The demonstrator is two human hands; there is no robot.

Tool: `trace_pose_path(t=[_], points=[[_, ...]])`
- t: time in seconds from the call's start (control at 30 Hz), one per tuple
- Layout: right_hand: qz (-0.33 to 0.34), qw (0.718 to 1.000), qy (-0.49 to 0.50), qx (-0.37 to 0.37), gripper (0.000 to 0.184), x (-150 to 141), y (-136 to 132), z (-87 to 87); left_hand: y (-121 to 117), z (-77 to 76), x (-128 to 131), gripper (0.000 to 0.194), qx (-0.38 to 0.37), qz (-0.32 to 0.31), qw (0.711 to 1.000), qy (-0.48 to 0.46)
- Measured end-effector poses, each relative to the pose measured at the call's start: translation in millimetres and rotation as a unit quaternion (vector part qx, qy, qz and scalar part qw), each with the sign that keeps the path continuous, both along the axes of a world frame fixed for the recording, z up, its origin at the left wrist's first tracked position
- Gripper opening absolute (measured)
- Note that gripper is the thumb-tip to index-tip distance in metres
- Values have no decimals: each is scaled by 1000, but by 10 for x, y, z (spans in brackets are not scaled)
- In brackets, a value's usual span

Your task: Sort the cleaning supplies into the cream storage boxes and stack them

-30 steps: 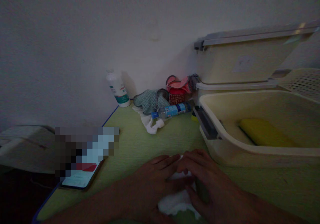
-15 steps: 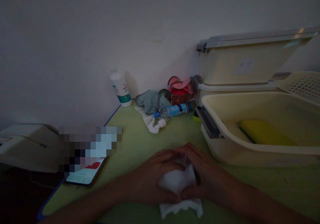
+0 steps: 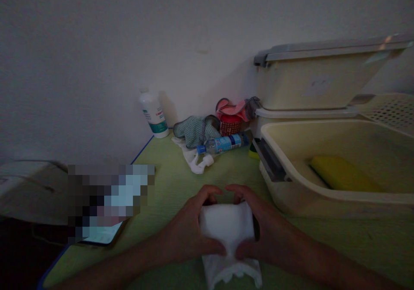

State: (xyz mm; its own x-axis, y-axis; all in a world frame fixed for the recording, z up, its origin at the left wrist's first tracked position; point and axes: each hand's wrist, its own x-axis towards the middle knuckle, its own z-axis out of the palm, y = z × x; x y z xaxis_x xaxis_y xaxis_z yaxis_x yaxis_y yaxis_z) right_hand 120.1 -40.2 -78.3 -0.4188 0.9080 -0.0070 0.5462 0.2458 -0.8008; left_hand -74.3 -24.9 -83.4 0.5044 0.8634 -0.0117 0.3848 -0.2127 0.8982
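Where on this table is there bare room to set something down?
A green patch of the table lies between the phone, white nozzle and left hand; another lies between the right forearm and open bin. It is crowded near the wall, where the grey cloth, lying bottle and pink cloth bunch together.

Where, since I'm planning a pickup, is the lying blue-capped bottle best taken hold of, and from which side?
Probably across the labelled middle of the bottle, from above and slightly in front: it lies on its side, with the grey-green cloth close behind.
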Motion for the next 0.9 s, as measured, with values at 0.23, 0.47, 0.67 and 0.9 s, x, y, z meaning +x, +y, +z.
trace_pose_path(t=[0.23, 0.47, 0.67, 0.9], points=[[-15, 917, 3, 399, 39, 38, -9, -33, 1, 59, -85, 22, 376, 82, 911, -151], [6, 870, -69, 489, 27, 36, -16, 21, -76, 144, -31, 19, 625, -97, 764, 126], [84, 912, -145, 374, 17, 36, -3, 23, -165, 103, 24, 25, 483, -206, 829, 194], [80, 925, -169, 331, 18, 74, 84, -65, -104, 62, -38, 56, 391, -203, 878, 188]])
